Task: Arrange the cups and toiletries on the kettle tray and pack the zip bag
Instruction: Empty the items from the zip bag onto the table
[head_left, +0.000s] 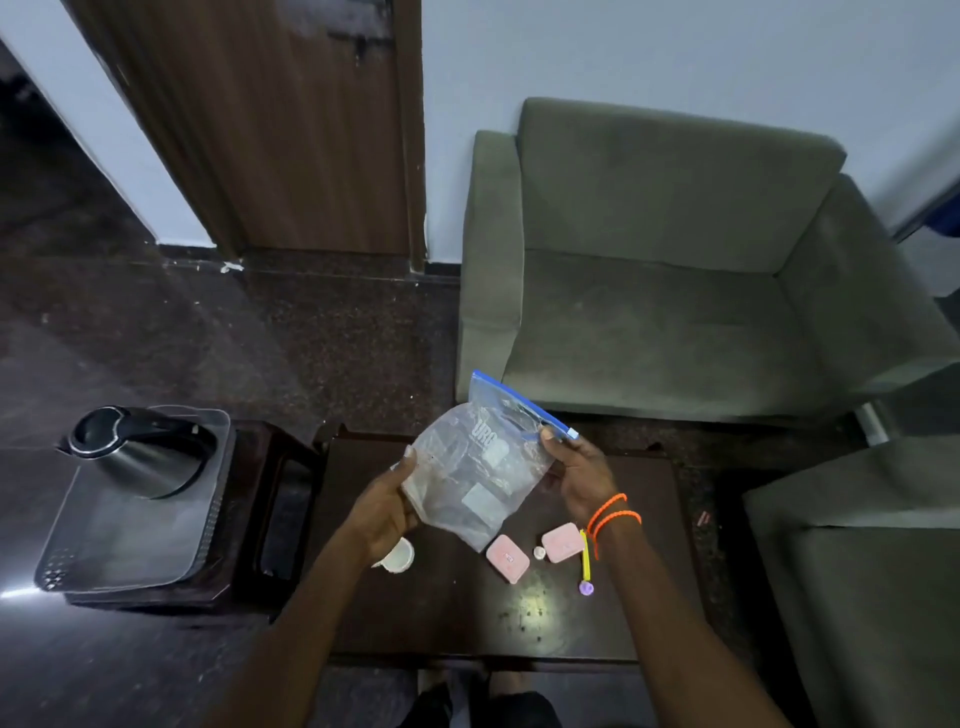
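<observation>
Overhead, the clear zip bag hangs between both hands above the dark surface. The left hand is clamped on its lower side, and the right hand pinches the blue zip edge at the upper corner. Below the bag lie two pink soap bars, one small white cap, one yellow stick with a purple end, and one white cup partly hidden by the left wrist. One steel kettle stands on a tray atop a stool to the left. Green armchairs sit beyond on dark stone floor.
</observation>
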